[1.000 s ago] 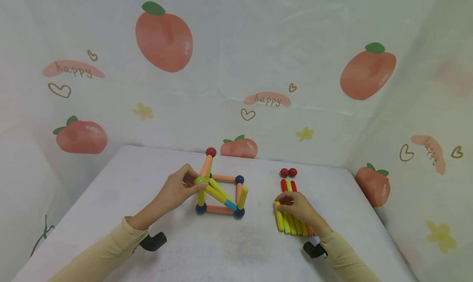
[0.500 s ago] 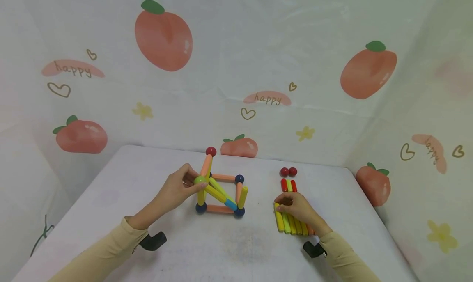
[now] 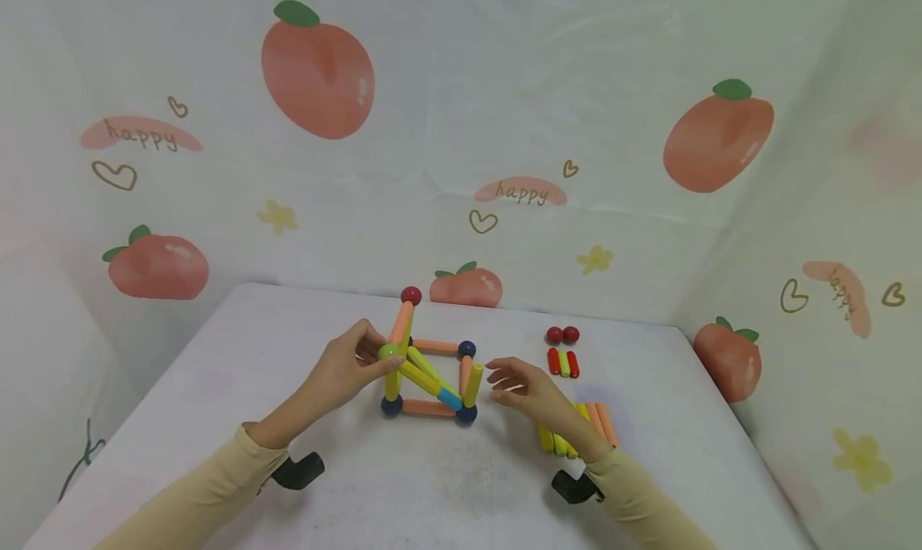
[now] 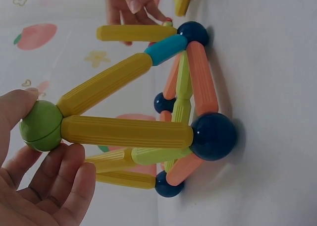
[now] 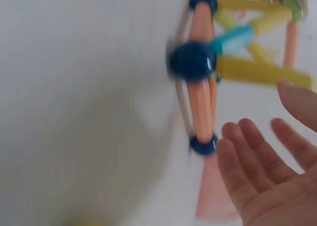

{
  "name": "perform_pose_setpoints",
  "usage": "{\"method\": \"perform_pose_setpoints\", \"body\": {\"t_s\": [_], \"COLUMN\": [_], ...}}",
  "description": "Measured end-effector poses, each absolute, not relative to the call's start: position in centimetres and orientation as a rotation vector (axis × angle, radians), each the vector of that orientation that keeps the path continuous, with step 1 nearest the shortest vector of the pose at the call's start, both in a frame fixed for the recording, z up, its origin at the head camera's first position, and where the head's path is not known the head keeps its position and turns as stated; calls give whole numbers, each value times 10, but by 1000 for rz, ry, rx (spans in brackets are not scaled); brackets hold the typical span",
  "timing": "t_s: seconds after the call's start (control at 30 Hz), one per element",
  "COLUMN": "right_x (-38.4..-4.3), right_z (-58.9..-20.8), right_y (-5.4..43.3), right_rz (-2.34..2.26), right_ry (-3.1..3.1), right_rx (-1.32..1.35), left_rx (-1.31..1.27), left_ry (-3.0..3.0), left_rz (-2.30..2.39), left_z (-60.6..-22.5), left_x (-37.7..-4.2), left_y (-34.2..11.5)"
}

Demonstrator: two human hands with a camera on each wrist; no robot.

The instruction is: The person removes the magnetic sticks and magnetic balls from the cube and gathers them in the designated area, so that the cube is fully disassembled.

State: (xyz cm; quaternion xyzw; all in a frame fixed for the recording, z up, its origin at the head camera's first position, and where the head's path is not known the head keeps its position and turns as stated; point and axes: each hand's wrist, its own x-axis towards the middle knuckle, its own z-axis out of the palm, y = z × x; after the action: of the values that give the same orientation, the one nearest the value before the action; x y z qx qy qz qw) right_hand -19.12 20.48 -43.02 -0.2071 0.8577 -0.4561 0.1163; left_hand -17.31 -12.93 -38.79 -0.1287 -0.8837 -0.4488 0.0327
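"happy" on pink backdrop patches [image 3: 521, 190]

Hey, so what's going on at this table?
Someone has both hands at a frame of rods and balls. Their left hand holds its green ball. Their right hand, holding nothing, is near a yellow rod standing on a blue ball. Loose rods and two red balls lie to the right.

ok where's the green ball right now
In the head view, the green ball is left of centre, pinched by the left hand atop an upright yellow stick that rises from a dark blue ball.
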Motion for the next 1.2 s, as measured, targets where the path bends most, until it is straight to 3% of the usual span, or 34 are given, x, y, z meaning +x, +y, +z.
{"method": "perform_pose_setpoints", "body": {"t_s": [0.27, 0.7, 1.0, 1.2], "right_x": [-187, -182, -184, -191], "right_z": [-441, -444, -435, -428], "right_y": [175, 165, 172, 198], "right_rz": [-1387, -1206, -1504, -1521], "right_ry": [2482, 2719, 2565, 2442], "right_rx": [-638, -743, -459, -483], "left_rx": [-398, -399, -403, -397], "left_ry": [-2712, -2711, -2713, -2715], "left_rz": [-1376, -1375, -1381, -1372], "left_z": [-388, -389, -389, -389], "left_x": [-173, -173, -173, -173], "left_y": [-129, -129, -129, -129]}}
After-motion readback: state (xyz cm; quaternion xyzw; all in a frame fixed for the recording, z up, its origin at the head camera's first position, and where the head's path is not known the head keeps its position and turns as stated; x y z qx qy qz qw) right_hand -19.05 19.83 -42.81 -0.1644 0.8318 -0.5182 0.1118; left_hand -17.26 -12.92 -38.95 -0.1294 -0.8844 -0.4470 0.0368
